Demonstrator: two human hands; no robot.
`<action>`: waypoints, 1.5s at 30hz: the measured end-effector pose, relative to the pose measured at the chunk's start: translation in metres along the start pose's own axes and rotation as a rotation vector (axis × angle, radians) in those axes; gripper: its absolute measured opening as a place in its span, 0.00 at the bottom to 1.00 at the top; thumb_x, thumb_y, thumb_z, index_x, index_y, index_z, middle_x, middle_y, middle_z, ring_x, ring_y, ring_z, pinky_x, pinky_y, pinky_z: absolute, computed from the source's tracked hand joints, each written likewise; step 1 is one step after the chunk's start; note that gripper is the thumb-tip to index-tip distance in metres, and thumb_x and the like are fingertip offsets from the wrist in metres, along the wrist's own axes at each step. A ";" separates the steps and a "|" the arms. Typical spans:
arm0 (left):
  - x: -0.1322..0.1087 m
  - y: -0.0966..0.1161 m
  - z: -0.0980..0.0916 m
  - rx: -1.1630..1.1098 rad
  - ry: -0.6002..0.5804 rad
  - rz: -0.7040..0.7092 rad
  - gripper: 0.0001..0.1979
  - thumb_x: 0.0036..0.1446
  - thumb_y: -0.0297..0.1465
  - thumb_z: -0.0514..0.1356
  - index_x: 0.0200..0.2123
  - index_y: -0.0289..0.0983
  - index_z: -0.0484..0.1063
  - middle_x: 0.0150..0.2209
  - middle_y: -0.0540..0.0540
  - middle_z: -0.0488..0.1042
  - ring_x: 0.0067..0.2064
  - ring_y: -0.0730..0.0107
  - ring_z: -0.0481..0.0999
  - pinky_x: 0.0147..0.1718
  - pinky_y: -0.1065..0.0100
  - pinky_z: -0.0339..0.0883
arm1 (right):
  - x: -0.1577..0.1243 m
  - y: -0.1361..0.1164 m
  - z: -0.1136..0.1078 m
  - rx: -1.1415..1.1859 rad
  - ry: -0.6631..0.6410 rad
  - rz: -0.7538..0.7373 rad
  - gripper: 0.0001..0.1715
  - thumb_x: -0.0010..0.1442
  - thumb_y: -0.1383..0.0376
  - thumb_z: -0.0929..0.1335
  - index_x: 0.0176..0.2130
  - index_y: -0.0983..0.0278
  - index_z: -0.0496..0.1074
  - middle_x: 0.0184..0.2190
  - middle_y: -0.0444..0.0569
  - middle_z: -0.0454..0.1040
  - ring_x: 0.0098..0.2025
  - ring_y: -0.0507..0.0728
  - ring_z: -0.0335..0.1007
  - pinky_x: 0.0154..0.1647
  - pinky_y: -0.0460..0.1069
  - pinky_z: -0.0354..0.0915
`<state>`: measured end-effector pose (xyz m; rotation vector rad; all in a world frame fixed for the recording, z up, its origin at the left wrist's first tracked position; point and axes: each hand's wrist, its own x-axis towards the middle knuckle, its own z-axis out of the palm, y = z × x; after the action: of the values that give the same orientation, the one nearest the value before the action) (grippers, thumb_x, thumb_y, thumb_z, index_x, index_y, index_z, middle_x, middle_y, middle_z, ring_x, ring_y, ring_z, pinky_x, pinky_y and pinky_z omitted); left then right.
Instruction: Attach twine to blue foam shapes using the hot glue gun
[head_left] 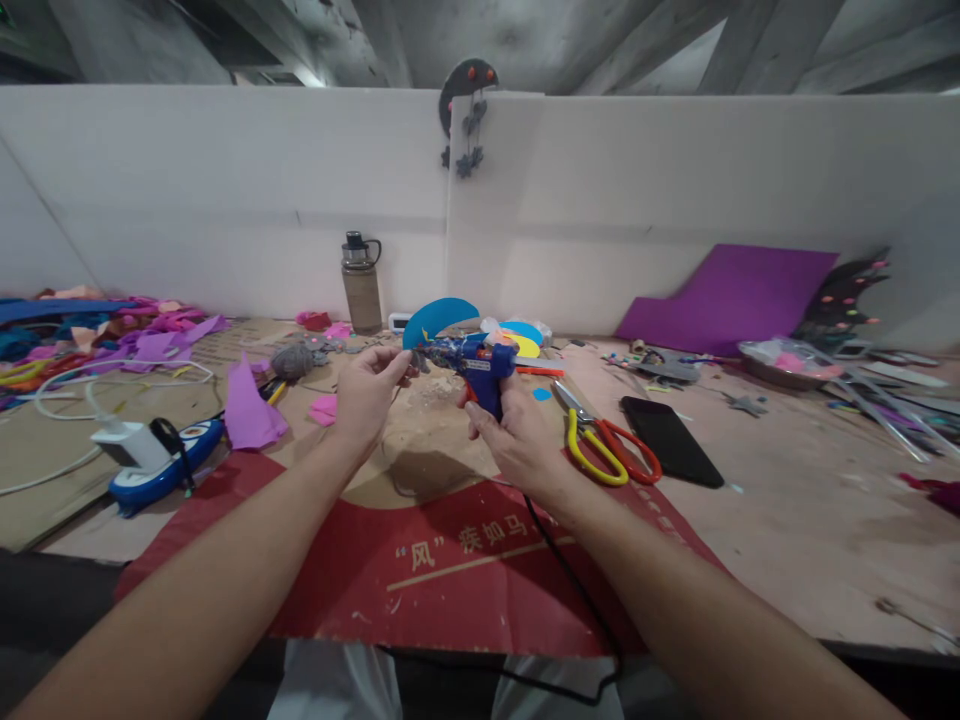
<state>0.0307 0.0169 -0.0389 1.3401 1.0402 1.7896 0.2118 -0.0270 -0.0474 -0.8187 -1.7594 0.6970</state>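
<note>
My right hand is wrapped round the handle of a blue hot glue gun, its nozzle pointing left. Thumb and fingers of my left hand pinch a small grey piece right by the nozzle; its shape is mostly hidden. Just behind the two hands a blue crescent shows above the glue gun. A black cord runs from the glue gun down over the table's front edge.
Scissors with yellow and red handles lie right of my right hand, beside a black phone. A blue power strip, grey yarn and felt scraps are at left. A bottle stands by the white partition.
</note>
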 end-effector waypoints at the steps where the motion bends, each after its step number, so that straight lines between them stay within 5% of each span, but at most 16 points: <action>1: 0.000 0.000 0.000 0.003 -0.001 0.003 0.12 0.47 0.37 0.66 0.29 0.34 0.74 0.25 0.48 0.74 0.27 0.74 0.72 0.27 0.72 0.63 | 0.000 0.000 0.000 -0.004 -0.001 0.001 0.16 0.60 0.67 0.62 0.49 0.62 0.59 0.37 0.48 0.67 0.28 0.51 0.62 0.31 0.51 0.67; 45: -0.003 0.007 0.001 -0.071 -0.014 -0.020 0.10 0.45 0.36 0.67 0.27 0.35 0.74 0.26 0.48 0.74 0.28 0.74 0.72 0.30 0.71 0.64 | -0.002 -0.008 0.000 -0.013 0.106 0.060 0.07 0.59 0.63 0.64 0.40 0.60 0.62 0.36 0.47 0.68 0.27 0.51 0.64 0.28 0.50 0.66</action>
<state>0.0320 0.0113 -0.0341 1.2931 0.9700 1.7840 0.2110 -0.0333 -0.0425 -0.9044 -1.6513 0.6709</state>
